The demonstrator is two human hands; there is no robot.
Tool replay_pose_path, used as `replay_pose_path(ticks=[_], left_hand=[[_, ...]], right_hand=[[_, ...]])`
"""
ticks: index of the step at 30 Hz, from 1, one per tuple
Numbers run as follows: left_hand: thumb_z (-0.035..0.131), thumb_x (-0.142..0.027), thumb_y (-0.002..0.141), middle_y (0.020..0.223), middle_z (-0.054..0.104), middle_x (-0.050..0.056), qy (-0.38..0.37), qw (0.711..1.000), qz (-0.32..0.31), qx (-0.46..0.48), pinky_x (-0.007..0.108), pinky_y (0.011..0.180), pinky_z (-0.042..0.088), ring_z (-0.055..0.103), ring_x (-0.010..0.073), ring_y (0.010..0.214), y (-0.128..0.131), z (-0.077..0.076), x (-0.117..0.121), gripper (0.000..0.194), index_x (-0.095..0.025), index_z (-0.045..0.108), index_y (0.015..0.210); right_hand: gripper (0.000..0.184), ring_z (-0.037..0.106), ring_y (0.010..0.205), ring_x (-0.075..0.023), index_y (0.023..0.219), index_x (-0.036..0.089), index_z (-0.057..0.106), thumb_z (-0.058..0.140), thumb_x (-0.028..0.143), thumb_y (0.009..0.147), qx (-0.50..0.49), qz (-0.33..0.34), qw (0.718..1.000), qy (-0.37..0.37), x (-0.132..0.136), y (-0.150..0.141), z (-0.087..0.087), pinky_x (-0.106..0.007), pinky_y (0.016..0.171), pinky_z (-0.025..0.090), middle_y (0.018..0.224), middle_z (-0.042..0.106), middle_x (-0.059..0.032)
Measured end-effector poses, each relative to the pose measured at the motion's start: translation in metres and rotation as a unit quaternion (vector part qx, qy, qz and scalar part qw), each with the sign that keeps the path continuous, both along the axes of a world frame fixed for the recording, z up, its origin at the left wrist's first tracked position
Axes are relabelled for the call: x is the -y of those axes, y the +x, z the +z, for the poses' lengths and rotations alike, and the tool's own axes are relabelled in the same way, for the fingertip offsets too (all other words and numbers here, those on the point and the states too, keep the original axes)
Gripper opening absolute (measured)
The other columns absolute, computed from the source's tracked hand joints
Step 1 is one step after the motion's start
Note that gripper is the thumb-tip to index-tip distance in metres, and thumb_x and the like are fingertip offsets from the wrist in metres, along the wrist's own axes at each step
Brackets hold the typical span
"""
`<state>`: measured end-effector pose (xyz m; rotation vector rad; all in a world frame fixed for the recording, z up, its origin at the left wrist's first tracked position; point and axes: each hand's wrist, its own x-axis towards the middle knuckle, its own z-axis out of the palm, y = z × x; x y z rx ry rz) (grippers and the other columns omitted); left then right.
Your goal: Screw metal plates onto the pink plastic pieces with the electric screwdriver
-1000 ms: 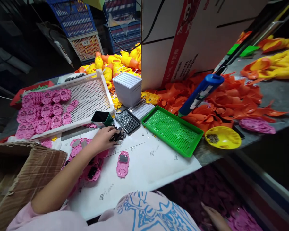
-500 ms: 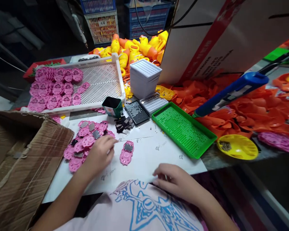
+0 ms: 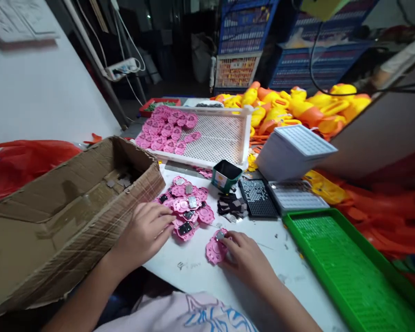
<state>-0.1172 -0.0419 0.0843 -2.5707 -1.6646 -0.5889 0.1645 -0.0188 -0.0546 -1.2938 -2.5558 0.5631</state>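
On the white work surface lies a single pink plastic plate (image 3: 214, 249) with a small grey square on it. My right hand (image 3: 247, 258) pinches its right edge, the fingers over the top by the square and the thumb low. My left hand (image 3: 143, 233) is at the left side of a heap of similar pink plates (image 3: 189, 205), fingers stretched toward it; whether they press on a plate is hard to see. Several plates in the heap carry grey or black squares. Black strips (image 3: 231, 206) lie loose just right of the heap.
A brown cardboard box (image 3: 148, 177) stands at left. Behind are a white perforated tray (image 3: 221, 133) of pink plates and a dark green cup (image 3: 226, 175). To the right are a black grid tray (image 3: 259, 198), stacked white trays (image 3: 290, 154) and a green tray (image 3: 352, 267).
The view has swung left. My right hand has moved from beside my shirt onto the single pink plate, which now lies turned. My left hand is lower at the heap's left side.
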Motion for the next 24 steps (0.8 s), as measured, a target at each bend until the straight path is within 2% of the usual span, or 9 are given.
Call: replay_pose_path(ticks=[3, 6, 8, 11, 15, 18, 21, 24], left_hand=[[0.046, -0.029, 0.095, 0.096, 0.071, 0.005, -0.020, 0.999, 0.007, -0.024, 0.037, 0.087, 0.045, 0.062, 0.0204, 0.096, -0.020, 0.030, -0.009, 0.025, -0.022, 0.070, 0.094], [0.043, -0.034, 0.093, 0.093, 0.071, 0.005, -0.047, 0.996, 0.007, -0.076, 0.037, 0.082, 0.046, 0.062, 0.0202, 0.090, -0.030, 0.056, -0.035, 0.031, -0.022, 0.072, 0.089], [0.043, -0.036, 0.091, 0.093, 0.071, 0.005, -0.071, 0.989, 0.018, -0.128, 0.036, 0.081, 0.046, 0.062, 0.0209, 0.089, -0.033, 0.070, -0.063, 0.033, -0.021, 0.072, 0.088], [0.045, -0.033, 0.091, 0.101, 0.071, 0.007, -0.130, 0.962, 0.085, -0.225, 0.036, 0.091, 0.044, 0.061, 0.0226, 0.100, -0.034, 0.079, -0.120, 0.031, -0.018, 0.071, 0.094], [0.054, -0.035, 0.089, 0.101, 0.070, 0.009, -0.164, 0.938, 0.143, -0.269, 0.040, 0.086, 0.048, 0.063, 0.0259, 0.099, -0.027, 0.070, -0.207, 0.026, -0.016, 0.069, 0.096], [0.058, -0.040, 0.092, 0.106, 0.067, 0.007, -0.200, 0.919, 0.186, -0.286, 0.043, 0.089, 0.050, 0.063, 0.0210, 0.099, -0.018, 0.053, -0.267, 0.029, -0.015, 0.065, 0.104], [0.059, -0.038, 0.092, 0.115, 0.063, 0.008, -0.227, 0.900, 0.236, -0.287, 0.044, 0.089, 0.053, 0.062, 0.0213, 0.102, -0.012, 0.035, -0.314, 0.031, -0.015, 0.061, 0.113], [0.059, -0.037, 0.093, 0.120, 0.061, 0.009, -0.235, 0.888, 0.275, -0.283, 0.044, 0.089, 0.053, 0.062, 0.0222, 0.104, -0.010, 0.020, -0.349, 0.034, -0.015, 0.059, 0.119]], right_hand=[[0.037, 0.062, 0.105, -0.0336, 0.110, 0.022, 0.067, 0.073, 0.029, 0.075, -0.001, 0.001, 1.000, 0.027, -0.003, -0.010, -0.004, -0.046, 0.083, 0.054, 0.122, 0.063, -0.0167], [0.040, 0.063, 0.105, -0.0336, 0.110, 0.023, 0.067, 0.075, 0.024, 0.071, -0.008, -0.007, 0.999, 0.040, -0.008, -0.024, -0.004, -0.045, 0.081, 0.055, 0.122, 0.063, -0.0153], [0.042, 0.063, 0.103, -0.0335, 0.110, 0.022, 0.066, 0.076, 0.023, 0.069, -0.015, -0.019, 0.999, 0.043, -0.011, -0.034, -0.003, -0.044, 0.080, 0.055, 0.121, 0.064, -0.0149], [0.045, 0.064, 0.101, -0.0332, 0.111, 0.021, 0.066, 0.077, 0.025, 0.068, -0.035, -0.043, 0.997, 0.050, -0.015, -0.046, -0.004, -0.045, 0.080, 0.056, 0.116, 0.065, -0.0150], [0.032, 0.065, 0.097, -0.0308, 0.108, 0.020, 0.067, 0.070, 0.027, 0.076, -0.078, -0.066, 0.992, 0.073, -0.015, -0.050, -0.012, -0.044, 0.078, 0.058, 0.112, 0.067, -0.0145], [0.025, 0.067, 0.098, -0.0267, 0.105, 0.022, 0.068, 0.064, 0.029, 0.081, -0.117, -0.046, 0.987, 0.097, -0.017, -0.044, -0.019, -0.039, 0.080, 0.060, 0.110, 0.068, -0.0127], [0.024, 0.068, 0.100, -0.0239, 0.105, 0.021, 0.068, 0.062, 0.029, 0.083, -0.176, -0.034, 0.979, 0.097, -0.023, -0.033, -0.023, -0.034, 0.081, 0.060, 0.110, 0.067, -0.0136], [0.023, 0.068, 0.101, -0.0226, 0.105, 0.020, 0.067, 0.061, 0.028, 0.085, -0.225, -0.048, 0.971, 0.059, -0.029, -0.026, -0.028, -0.030, 0.084, 0.060, 0.110, 0.067, -0.0144]])
